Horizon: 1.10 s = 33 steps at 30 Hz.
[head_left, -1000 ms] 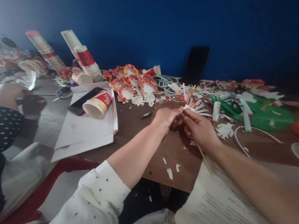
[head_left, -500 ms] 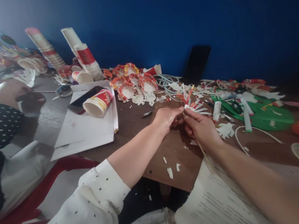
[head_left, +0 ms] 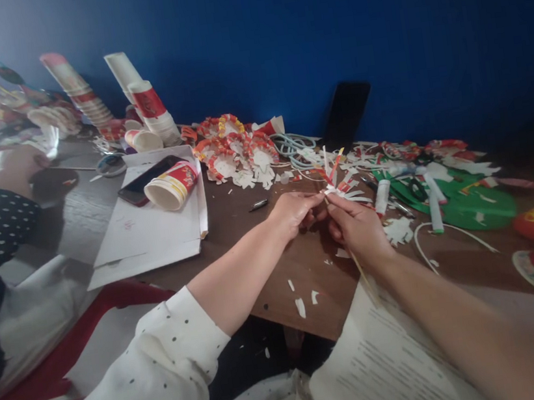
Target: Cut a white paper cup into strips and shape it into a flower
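- We see the left hand (head_left: 295, 212) pinching the base of the fringed paper (head_left: 341, 185) between thumb and fingers.
- Our right hand (head_left: 359, 224) pinches the thin stick (head_left: 360, 271), fingertips meeting the left's; the stick slants down toward us.
- Fringed paper is held over the desk (head_left: 276, 271), near a white tube (head_left: 383, 196).
- To our left, a paper cup (head_left: 171, 186) lies on its side.

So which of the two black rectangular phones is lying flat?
The black phone on the white paper; the other black phone stands tilted by the blue wall.
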Tool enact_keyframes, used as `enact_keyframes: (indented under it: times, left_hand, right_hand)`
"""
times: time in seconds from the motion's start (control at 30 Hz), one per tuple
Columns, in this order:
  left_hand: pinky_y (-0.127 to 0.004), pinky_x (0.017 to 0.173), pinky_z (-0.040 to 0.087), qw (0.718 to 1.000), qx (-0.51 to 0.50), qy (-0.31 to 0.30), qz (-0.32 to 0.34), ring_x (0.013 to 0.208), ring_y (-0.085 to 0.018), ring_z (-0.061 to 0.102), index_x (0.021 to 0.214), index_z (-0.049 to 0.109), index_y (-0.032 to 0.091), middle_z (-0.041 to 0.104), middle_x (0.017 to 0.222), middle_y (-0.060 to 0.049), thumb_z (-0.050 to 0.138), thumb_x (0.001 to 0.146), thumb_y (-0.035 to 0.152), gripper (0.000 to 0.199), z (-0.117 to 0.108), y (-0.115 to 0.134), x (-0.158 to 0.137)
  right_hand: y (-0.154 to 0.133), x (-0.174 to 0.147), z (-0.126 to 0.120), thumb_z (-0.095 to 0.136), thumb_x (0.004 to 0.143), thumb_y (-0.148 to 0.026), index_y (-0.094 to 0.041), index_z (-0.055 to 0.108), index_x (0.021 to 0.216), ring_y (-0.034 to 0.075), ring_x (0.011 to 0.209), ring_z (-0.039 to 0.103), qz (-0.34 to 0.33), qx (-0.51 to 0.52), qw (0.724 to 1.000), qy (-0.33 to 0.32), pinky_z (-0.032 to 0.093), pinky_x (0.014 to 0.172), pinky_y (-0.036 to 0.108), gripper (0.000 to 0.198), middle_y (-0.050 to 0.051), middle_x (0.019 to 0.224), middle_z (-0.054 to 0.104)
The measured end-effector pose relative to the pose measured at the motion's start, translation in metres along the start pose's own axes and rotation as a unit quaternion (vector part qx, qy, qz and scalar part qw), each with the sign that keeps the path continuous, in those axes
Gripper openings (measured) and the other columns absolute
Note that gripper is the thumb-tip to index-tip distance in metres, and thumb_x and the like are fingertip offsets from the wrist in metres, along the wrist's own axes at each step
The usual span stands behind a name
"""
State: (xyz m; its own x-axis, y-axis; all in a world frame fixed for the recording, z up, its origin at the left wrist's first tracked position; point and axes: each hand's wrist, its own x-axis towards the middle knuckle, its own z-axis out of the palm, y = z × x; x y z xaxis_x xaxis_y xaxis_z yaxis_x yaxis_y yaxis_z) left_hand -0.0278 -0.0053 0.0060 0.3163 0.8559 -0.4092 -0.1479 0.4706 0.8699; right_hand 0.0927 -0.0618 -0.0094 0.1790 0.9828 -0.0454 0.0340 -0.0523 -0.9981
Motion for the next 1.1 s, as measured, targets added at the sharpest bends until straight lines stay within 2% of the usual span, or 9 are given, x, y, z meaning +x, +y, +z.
enact_keyframes:
  times: [0.1, 0.27, 0.43, 0.6, 0.77, 0.9, 1.1]
  left_hand:
    - [-0.015, 0.042, 0.028, 0.999, -0.033, -0.011, -0.010, 0.042, -0.005, 0.049, 0.070, 0.063, 0.013, 0.052, 0.049, 0.001, 0.069, 0.079, 0.021, 0.013, 0.002, 0.001, -0.002]
    - [-0.017, 0.048, 0.039, 0.998, -0.067, 0.017, 0.006, 0.036, -0.002, 0.037, 0.071, 0.064, 0.011, 0.048, 0.047, 0.005, 0.070, 0.076, 0.015, 0.009, 0.005, 0.003, -0.003]
    - [-0.017, 0.041, 0.031, 0.999, -0.045, 0.028, 0.011, 0.036, -0.002, 0.035, 0.063, 0.063, 0.010, 0.045, 0.044, 0.004, 0.066, 0.078, 0.013, 0.015, 0.007, 0.005, -0.005]
    - [-0.018, 0.043, 0.033, 0.999, -0.041, 0.026, 0.019, 0.035, -0.002, 0.035, 0.057, 0.059, 0.012, 0.045, 0.042, 0.004, 0.068, 0.077, 0.017, 0.022, 0.005, 0.003, -0.003]
    - [-0.019, 0.042, 0.028, 0.999, -0.011, 0.031, 0.005, 0.036, -0.003, 0.038, 0.066, 0.064, 0.012, 0.052, 0.046, 0.001, 0.072, 0.074, 0.023, 0.016, 0.003, 0.003, -0.002]
    - [-0.019, 0.040, 0.023, 0.999, -0.012, 0.048, -0.013, 0.037, -0.004, 0.042, 0.067, 0.062, 0.011, 0.052, 0.048, 0.000, 0.073, 0.073, 0.022, 0.017, 0.004, 0.006, -0.003]
    - [-0.018, 0.040, 0.026, 0.997, -0.045, 0.063, -0.020, 0.042, -0.006, 0.049, 0.070, 0.062, 0.012, 0.055, 0.053, 0.000, 0.073, 0.072, 0.018, 0.013, 0.005, 0.008, -0.006]
  right_hand:
    - [0.001, -0.001, 0.001, 0.061, 0.077, -0.040, -0.013, 0.060, 0.129, 0.006, 0.036, 0.034, -0.006, -0.013, 1.000, 0.004, 0.024, 0.037, 0.019, 0.058, -0.008, 0.041, 0.044]
    - [0.005, 0.001, 0.001, 0.061, 0.078, -0.041, -0.017, 0.056, 0.133, 0.007, 0.037, 0.037, -0.023, -0.036, 0.999, -0.008, 0.026, 0.037, 0.019, 0.059, -0.007, 0.044, 0.047]
    - [0.003, 0.001, 0.001, 0.059, 0.080, -0.042, -0.018, 0.054, 0.133, 0.007, 0.036, 0.036, -0.018, -0.039, 0.999, -0.031, 0.025, 0.037, 0.018, 0.059, -0.008, 0.044, 0.047]
    - [0.001, 0.000, 0.002, 0.060, 0.078, -0.039, -0.018, 0.054, 0.132, 0.006, 0.036, 0.034, -0.006, -0.003, 0.999, -0.034, 0.024, 0.037, 0.018, 0.058, -0.008, 0.045, 0.045]
    - [-0.001, -0.001, 0.003, 0.063, 0.075, -0.041, -0.016, 0.059, 0.124, 0.006, 0.038, 0.032, 0.024, 0.017, 0.999, -0.030, 0.022, 0.036, 0.019, 0.055, -0.008, 0.049, 0.045]
    - [-0.005, -0.004, 0.005, 0.065, 0.073, -0.036, -0.015, 0.061, 0.120, 0.005, 0.039, 0.031, 0.050, 0.064, 0.996, -0.036, 0.020, 0.036, 0.018, 0.051, -0.008, 0.051, 0.044]
    - [-0.008, -0.005, 0.006, 0.074, 0.065, -0.030, -0.017, 0.062, 0.116, 0.003, 0.046, 0.035, 0.090, 0.140, 0.985, -0.037, 0.019, 0.037, 0.017, 0.054, -0.004, 0.069, 0.055]
